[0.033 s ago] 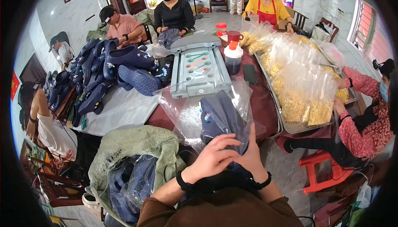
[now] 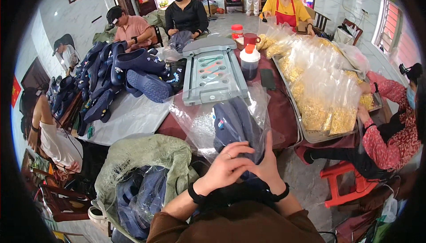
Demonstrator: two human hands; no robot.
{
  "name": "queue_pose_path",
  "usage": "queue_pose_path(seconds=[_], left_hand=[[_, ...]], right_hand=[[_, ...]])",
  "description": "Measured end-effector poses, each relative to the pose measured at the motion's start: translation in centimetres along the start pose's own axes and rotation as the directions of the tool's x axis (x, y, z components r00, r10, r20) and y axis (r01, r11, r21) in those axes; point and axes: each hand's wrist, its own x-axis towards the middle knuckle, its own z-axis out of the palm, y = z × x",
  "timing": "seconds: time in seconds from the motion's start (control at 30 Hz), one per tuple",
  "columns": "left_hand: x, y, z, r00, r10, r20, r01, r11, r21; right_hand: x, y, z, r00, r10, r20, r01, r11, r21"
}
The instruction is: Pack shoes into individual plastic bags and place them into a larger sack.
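A pair of navy clogs (image 2: 236, 125) with small charms lies inside a clear plastic bag (image 2: 195, 121) at the table's near edge. My left hand (image 2: 227, 166) curls its fingers over the near end of the clogs. On the other side my right hand (image 2: 269, 166) grips the same end, its index finger stretched up along the side. Both thumbs are close together; the clogs' lowest part is hidden behind the hands. To the left of my forearm, a pale green woven sack (image 2: 137, 147) holds several bagged navy clogs (image 2: 142, 194).
A heap of navy clogs (image 2: 111, 72) covers the table's left. Beyond the bag stand a grey plastic platform (image 2: 214, 93) and a dark bottle with a white top (image 2: 249, 63). A metal tray (image 2: 317, 137) carries bags of yellow pieces (image 2: 315, 96). Several people sit around; a red stool (image 2: 344, 183) stands right.
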Motion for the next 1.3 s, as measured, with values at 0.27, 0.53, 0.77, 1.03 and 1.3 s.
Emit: queue_pose_path(seconds=[0.27,0.53,0.77,1.03,1.3], left_hand=[[-3.5,-3.1,-0.6,0.915,-0.225,-0.334,0.283,0.949,0.137],[-6.6,-0.7,0.2,0.892,-0.341,-0.296,0.445,0.772,0.453],[-9.4,-1.5,0.2,0.821,-0.479,-0.31,0.566,0.751,0.339],[-8.7,-1.8,0.6,0.776,-0.6,-0.194,0.627,0.697,0.348],[-9.6,-4.1,0.6,0.818,-0.529,-0.226,0.575,0.77,0.276]], right_hand=[[2.0,0.5,4.8,0.997,0.064,-0.041,-0.071,0.976,-0.208],[1.7,1.9,5.5,0.992,0.11,0.058,-0.122,0.951,0.283],[1.4,0.1,0.1,0.965,-0.009,0.264,0.058,0.982,-0.18],[1.0,-0.4,-1.4,0.952,0.036,0.303,0.142,0.827,-0.544],[2.7,-1.3,-0.5,0.969,-0.167,0.184,0.246,0.749,-0.615]])
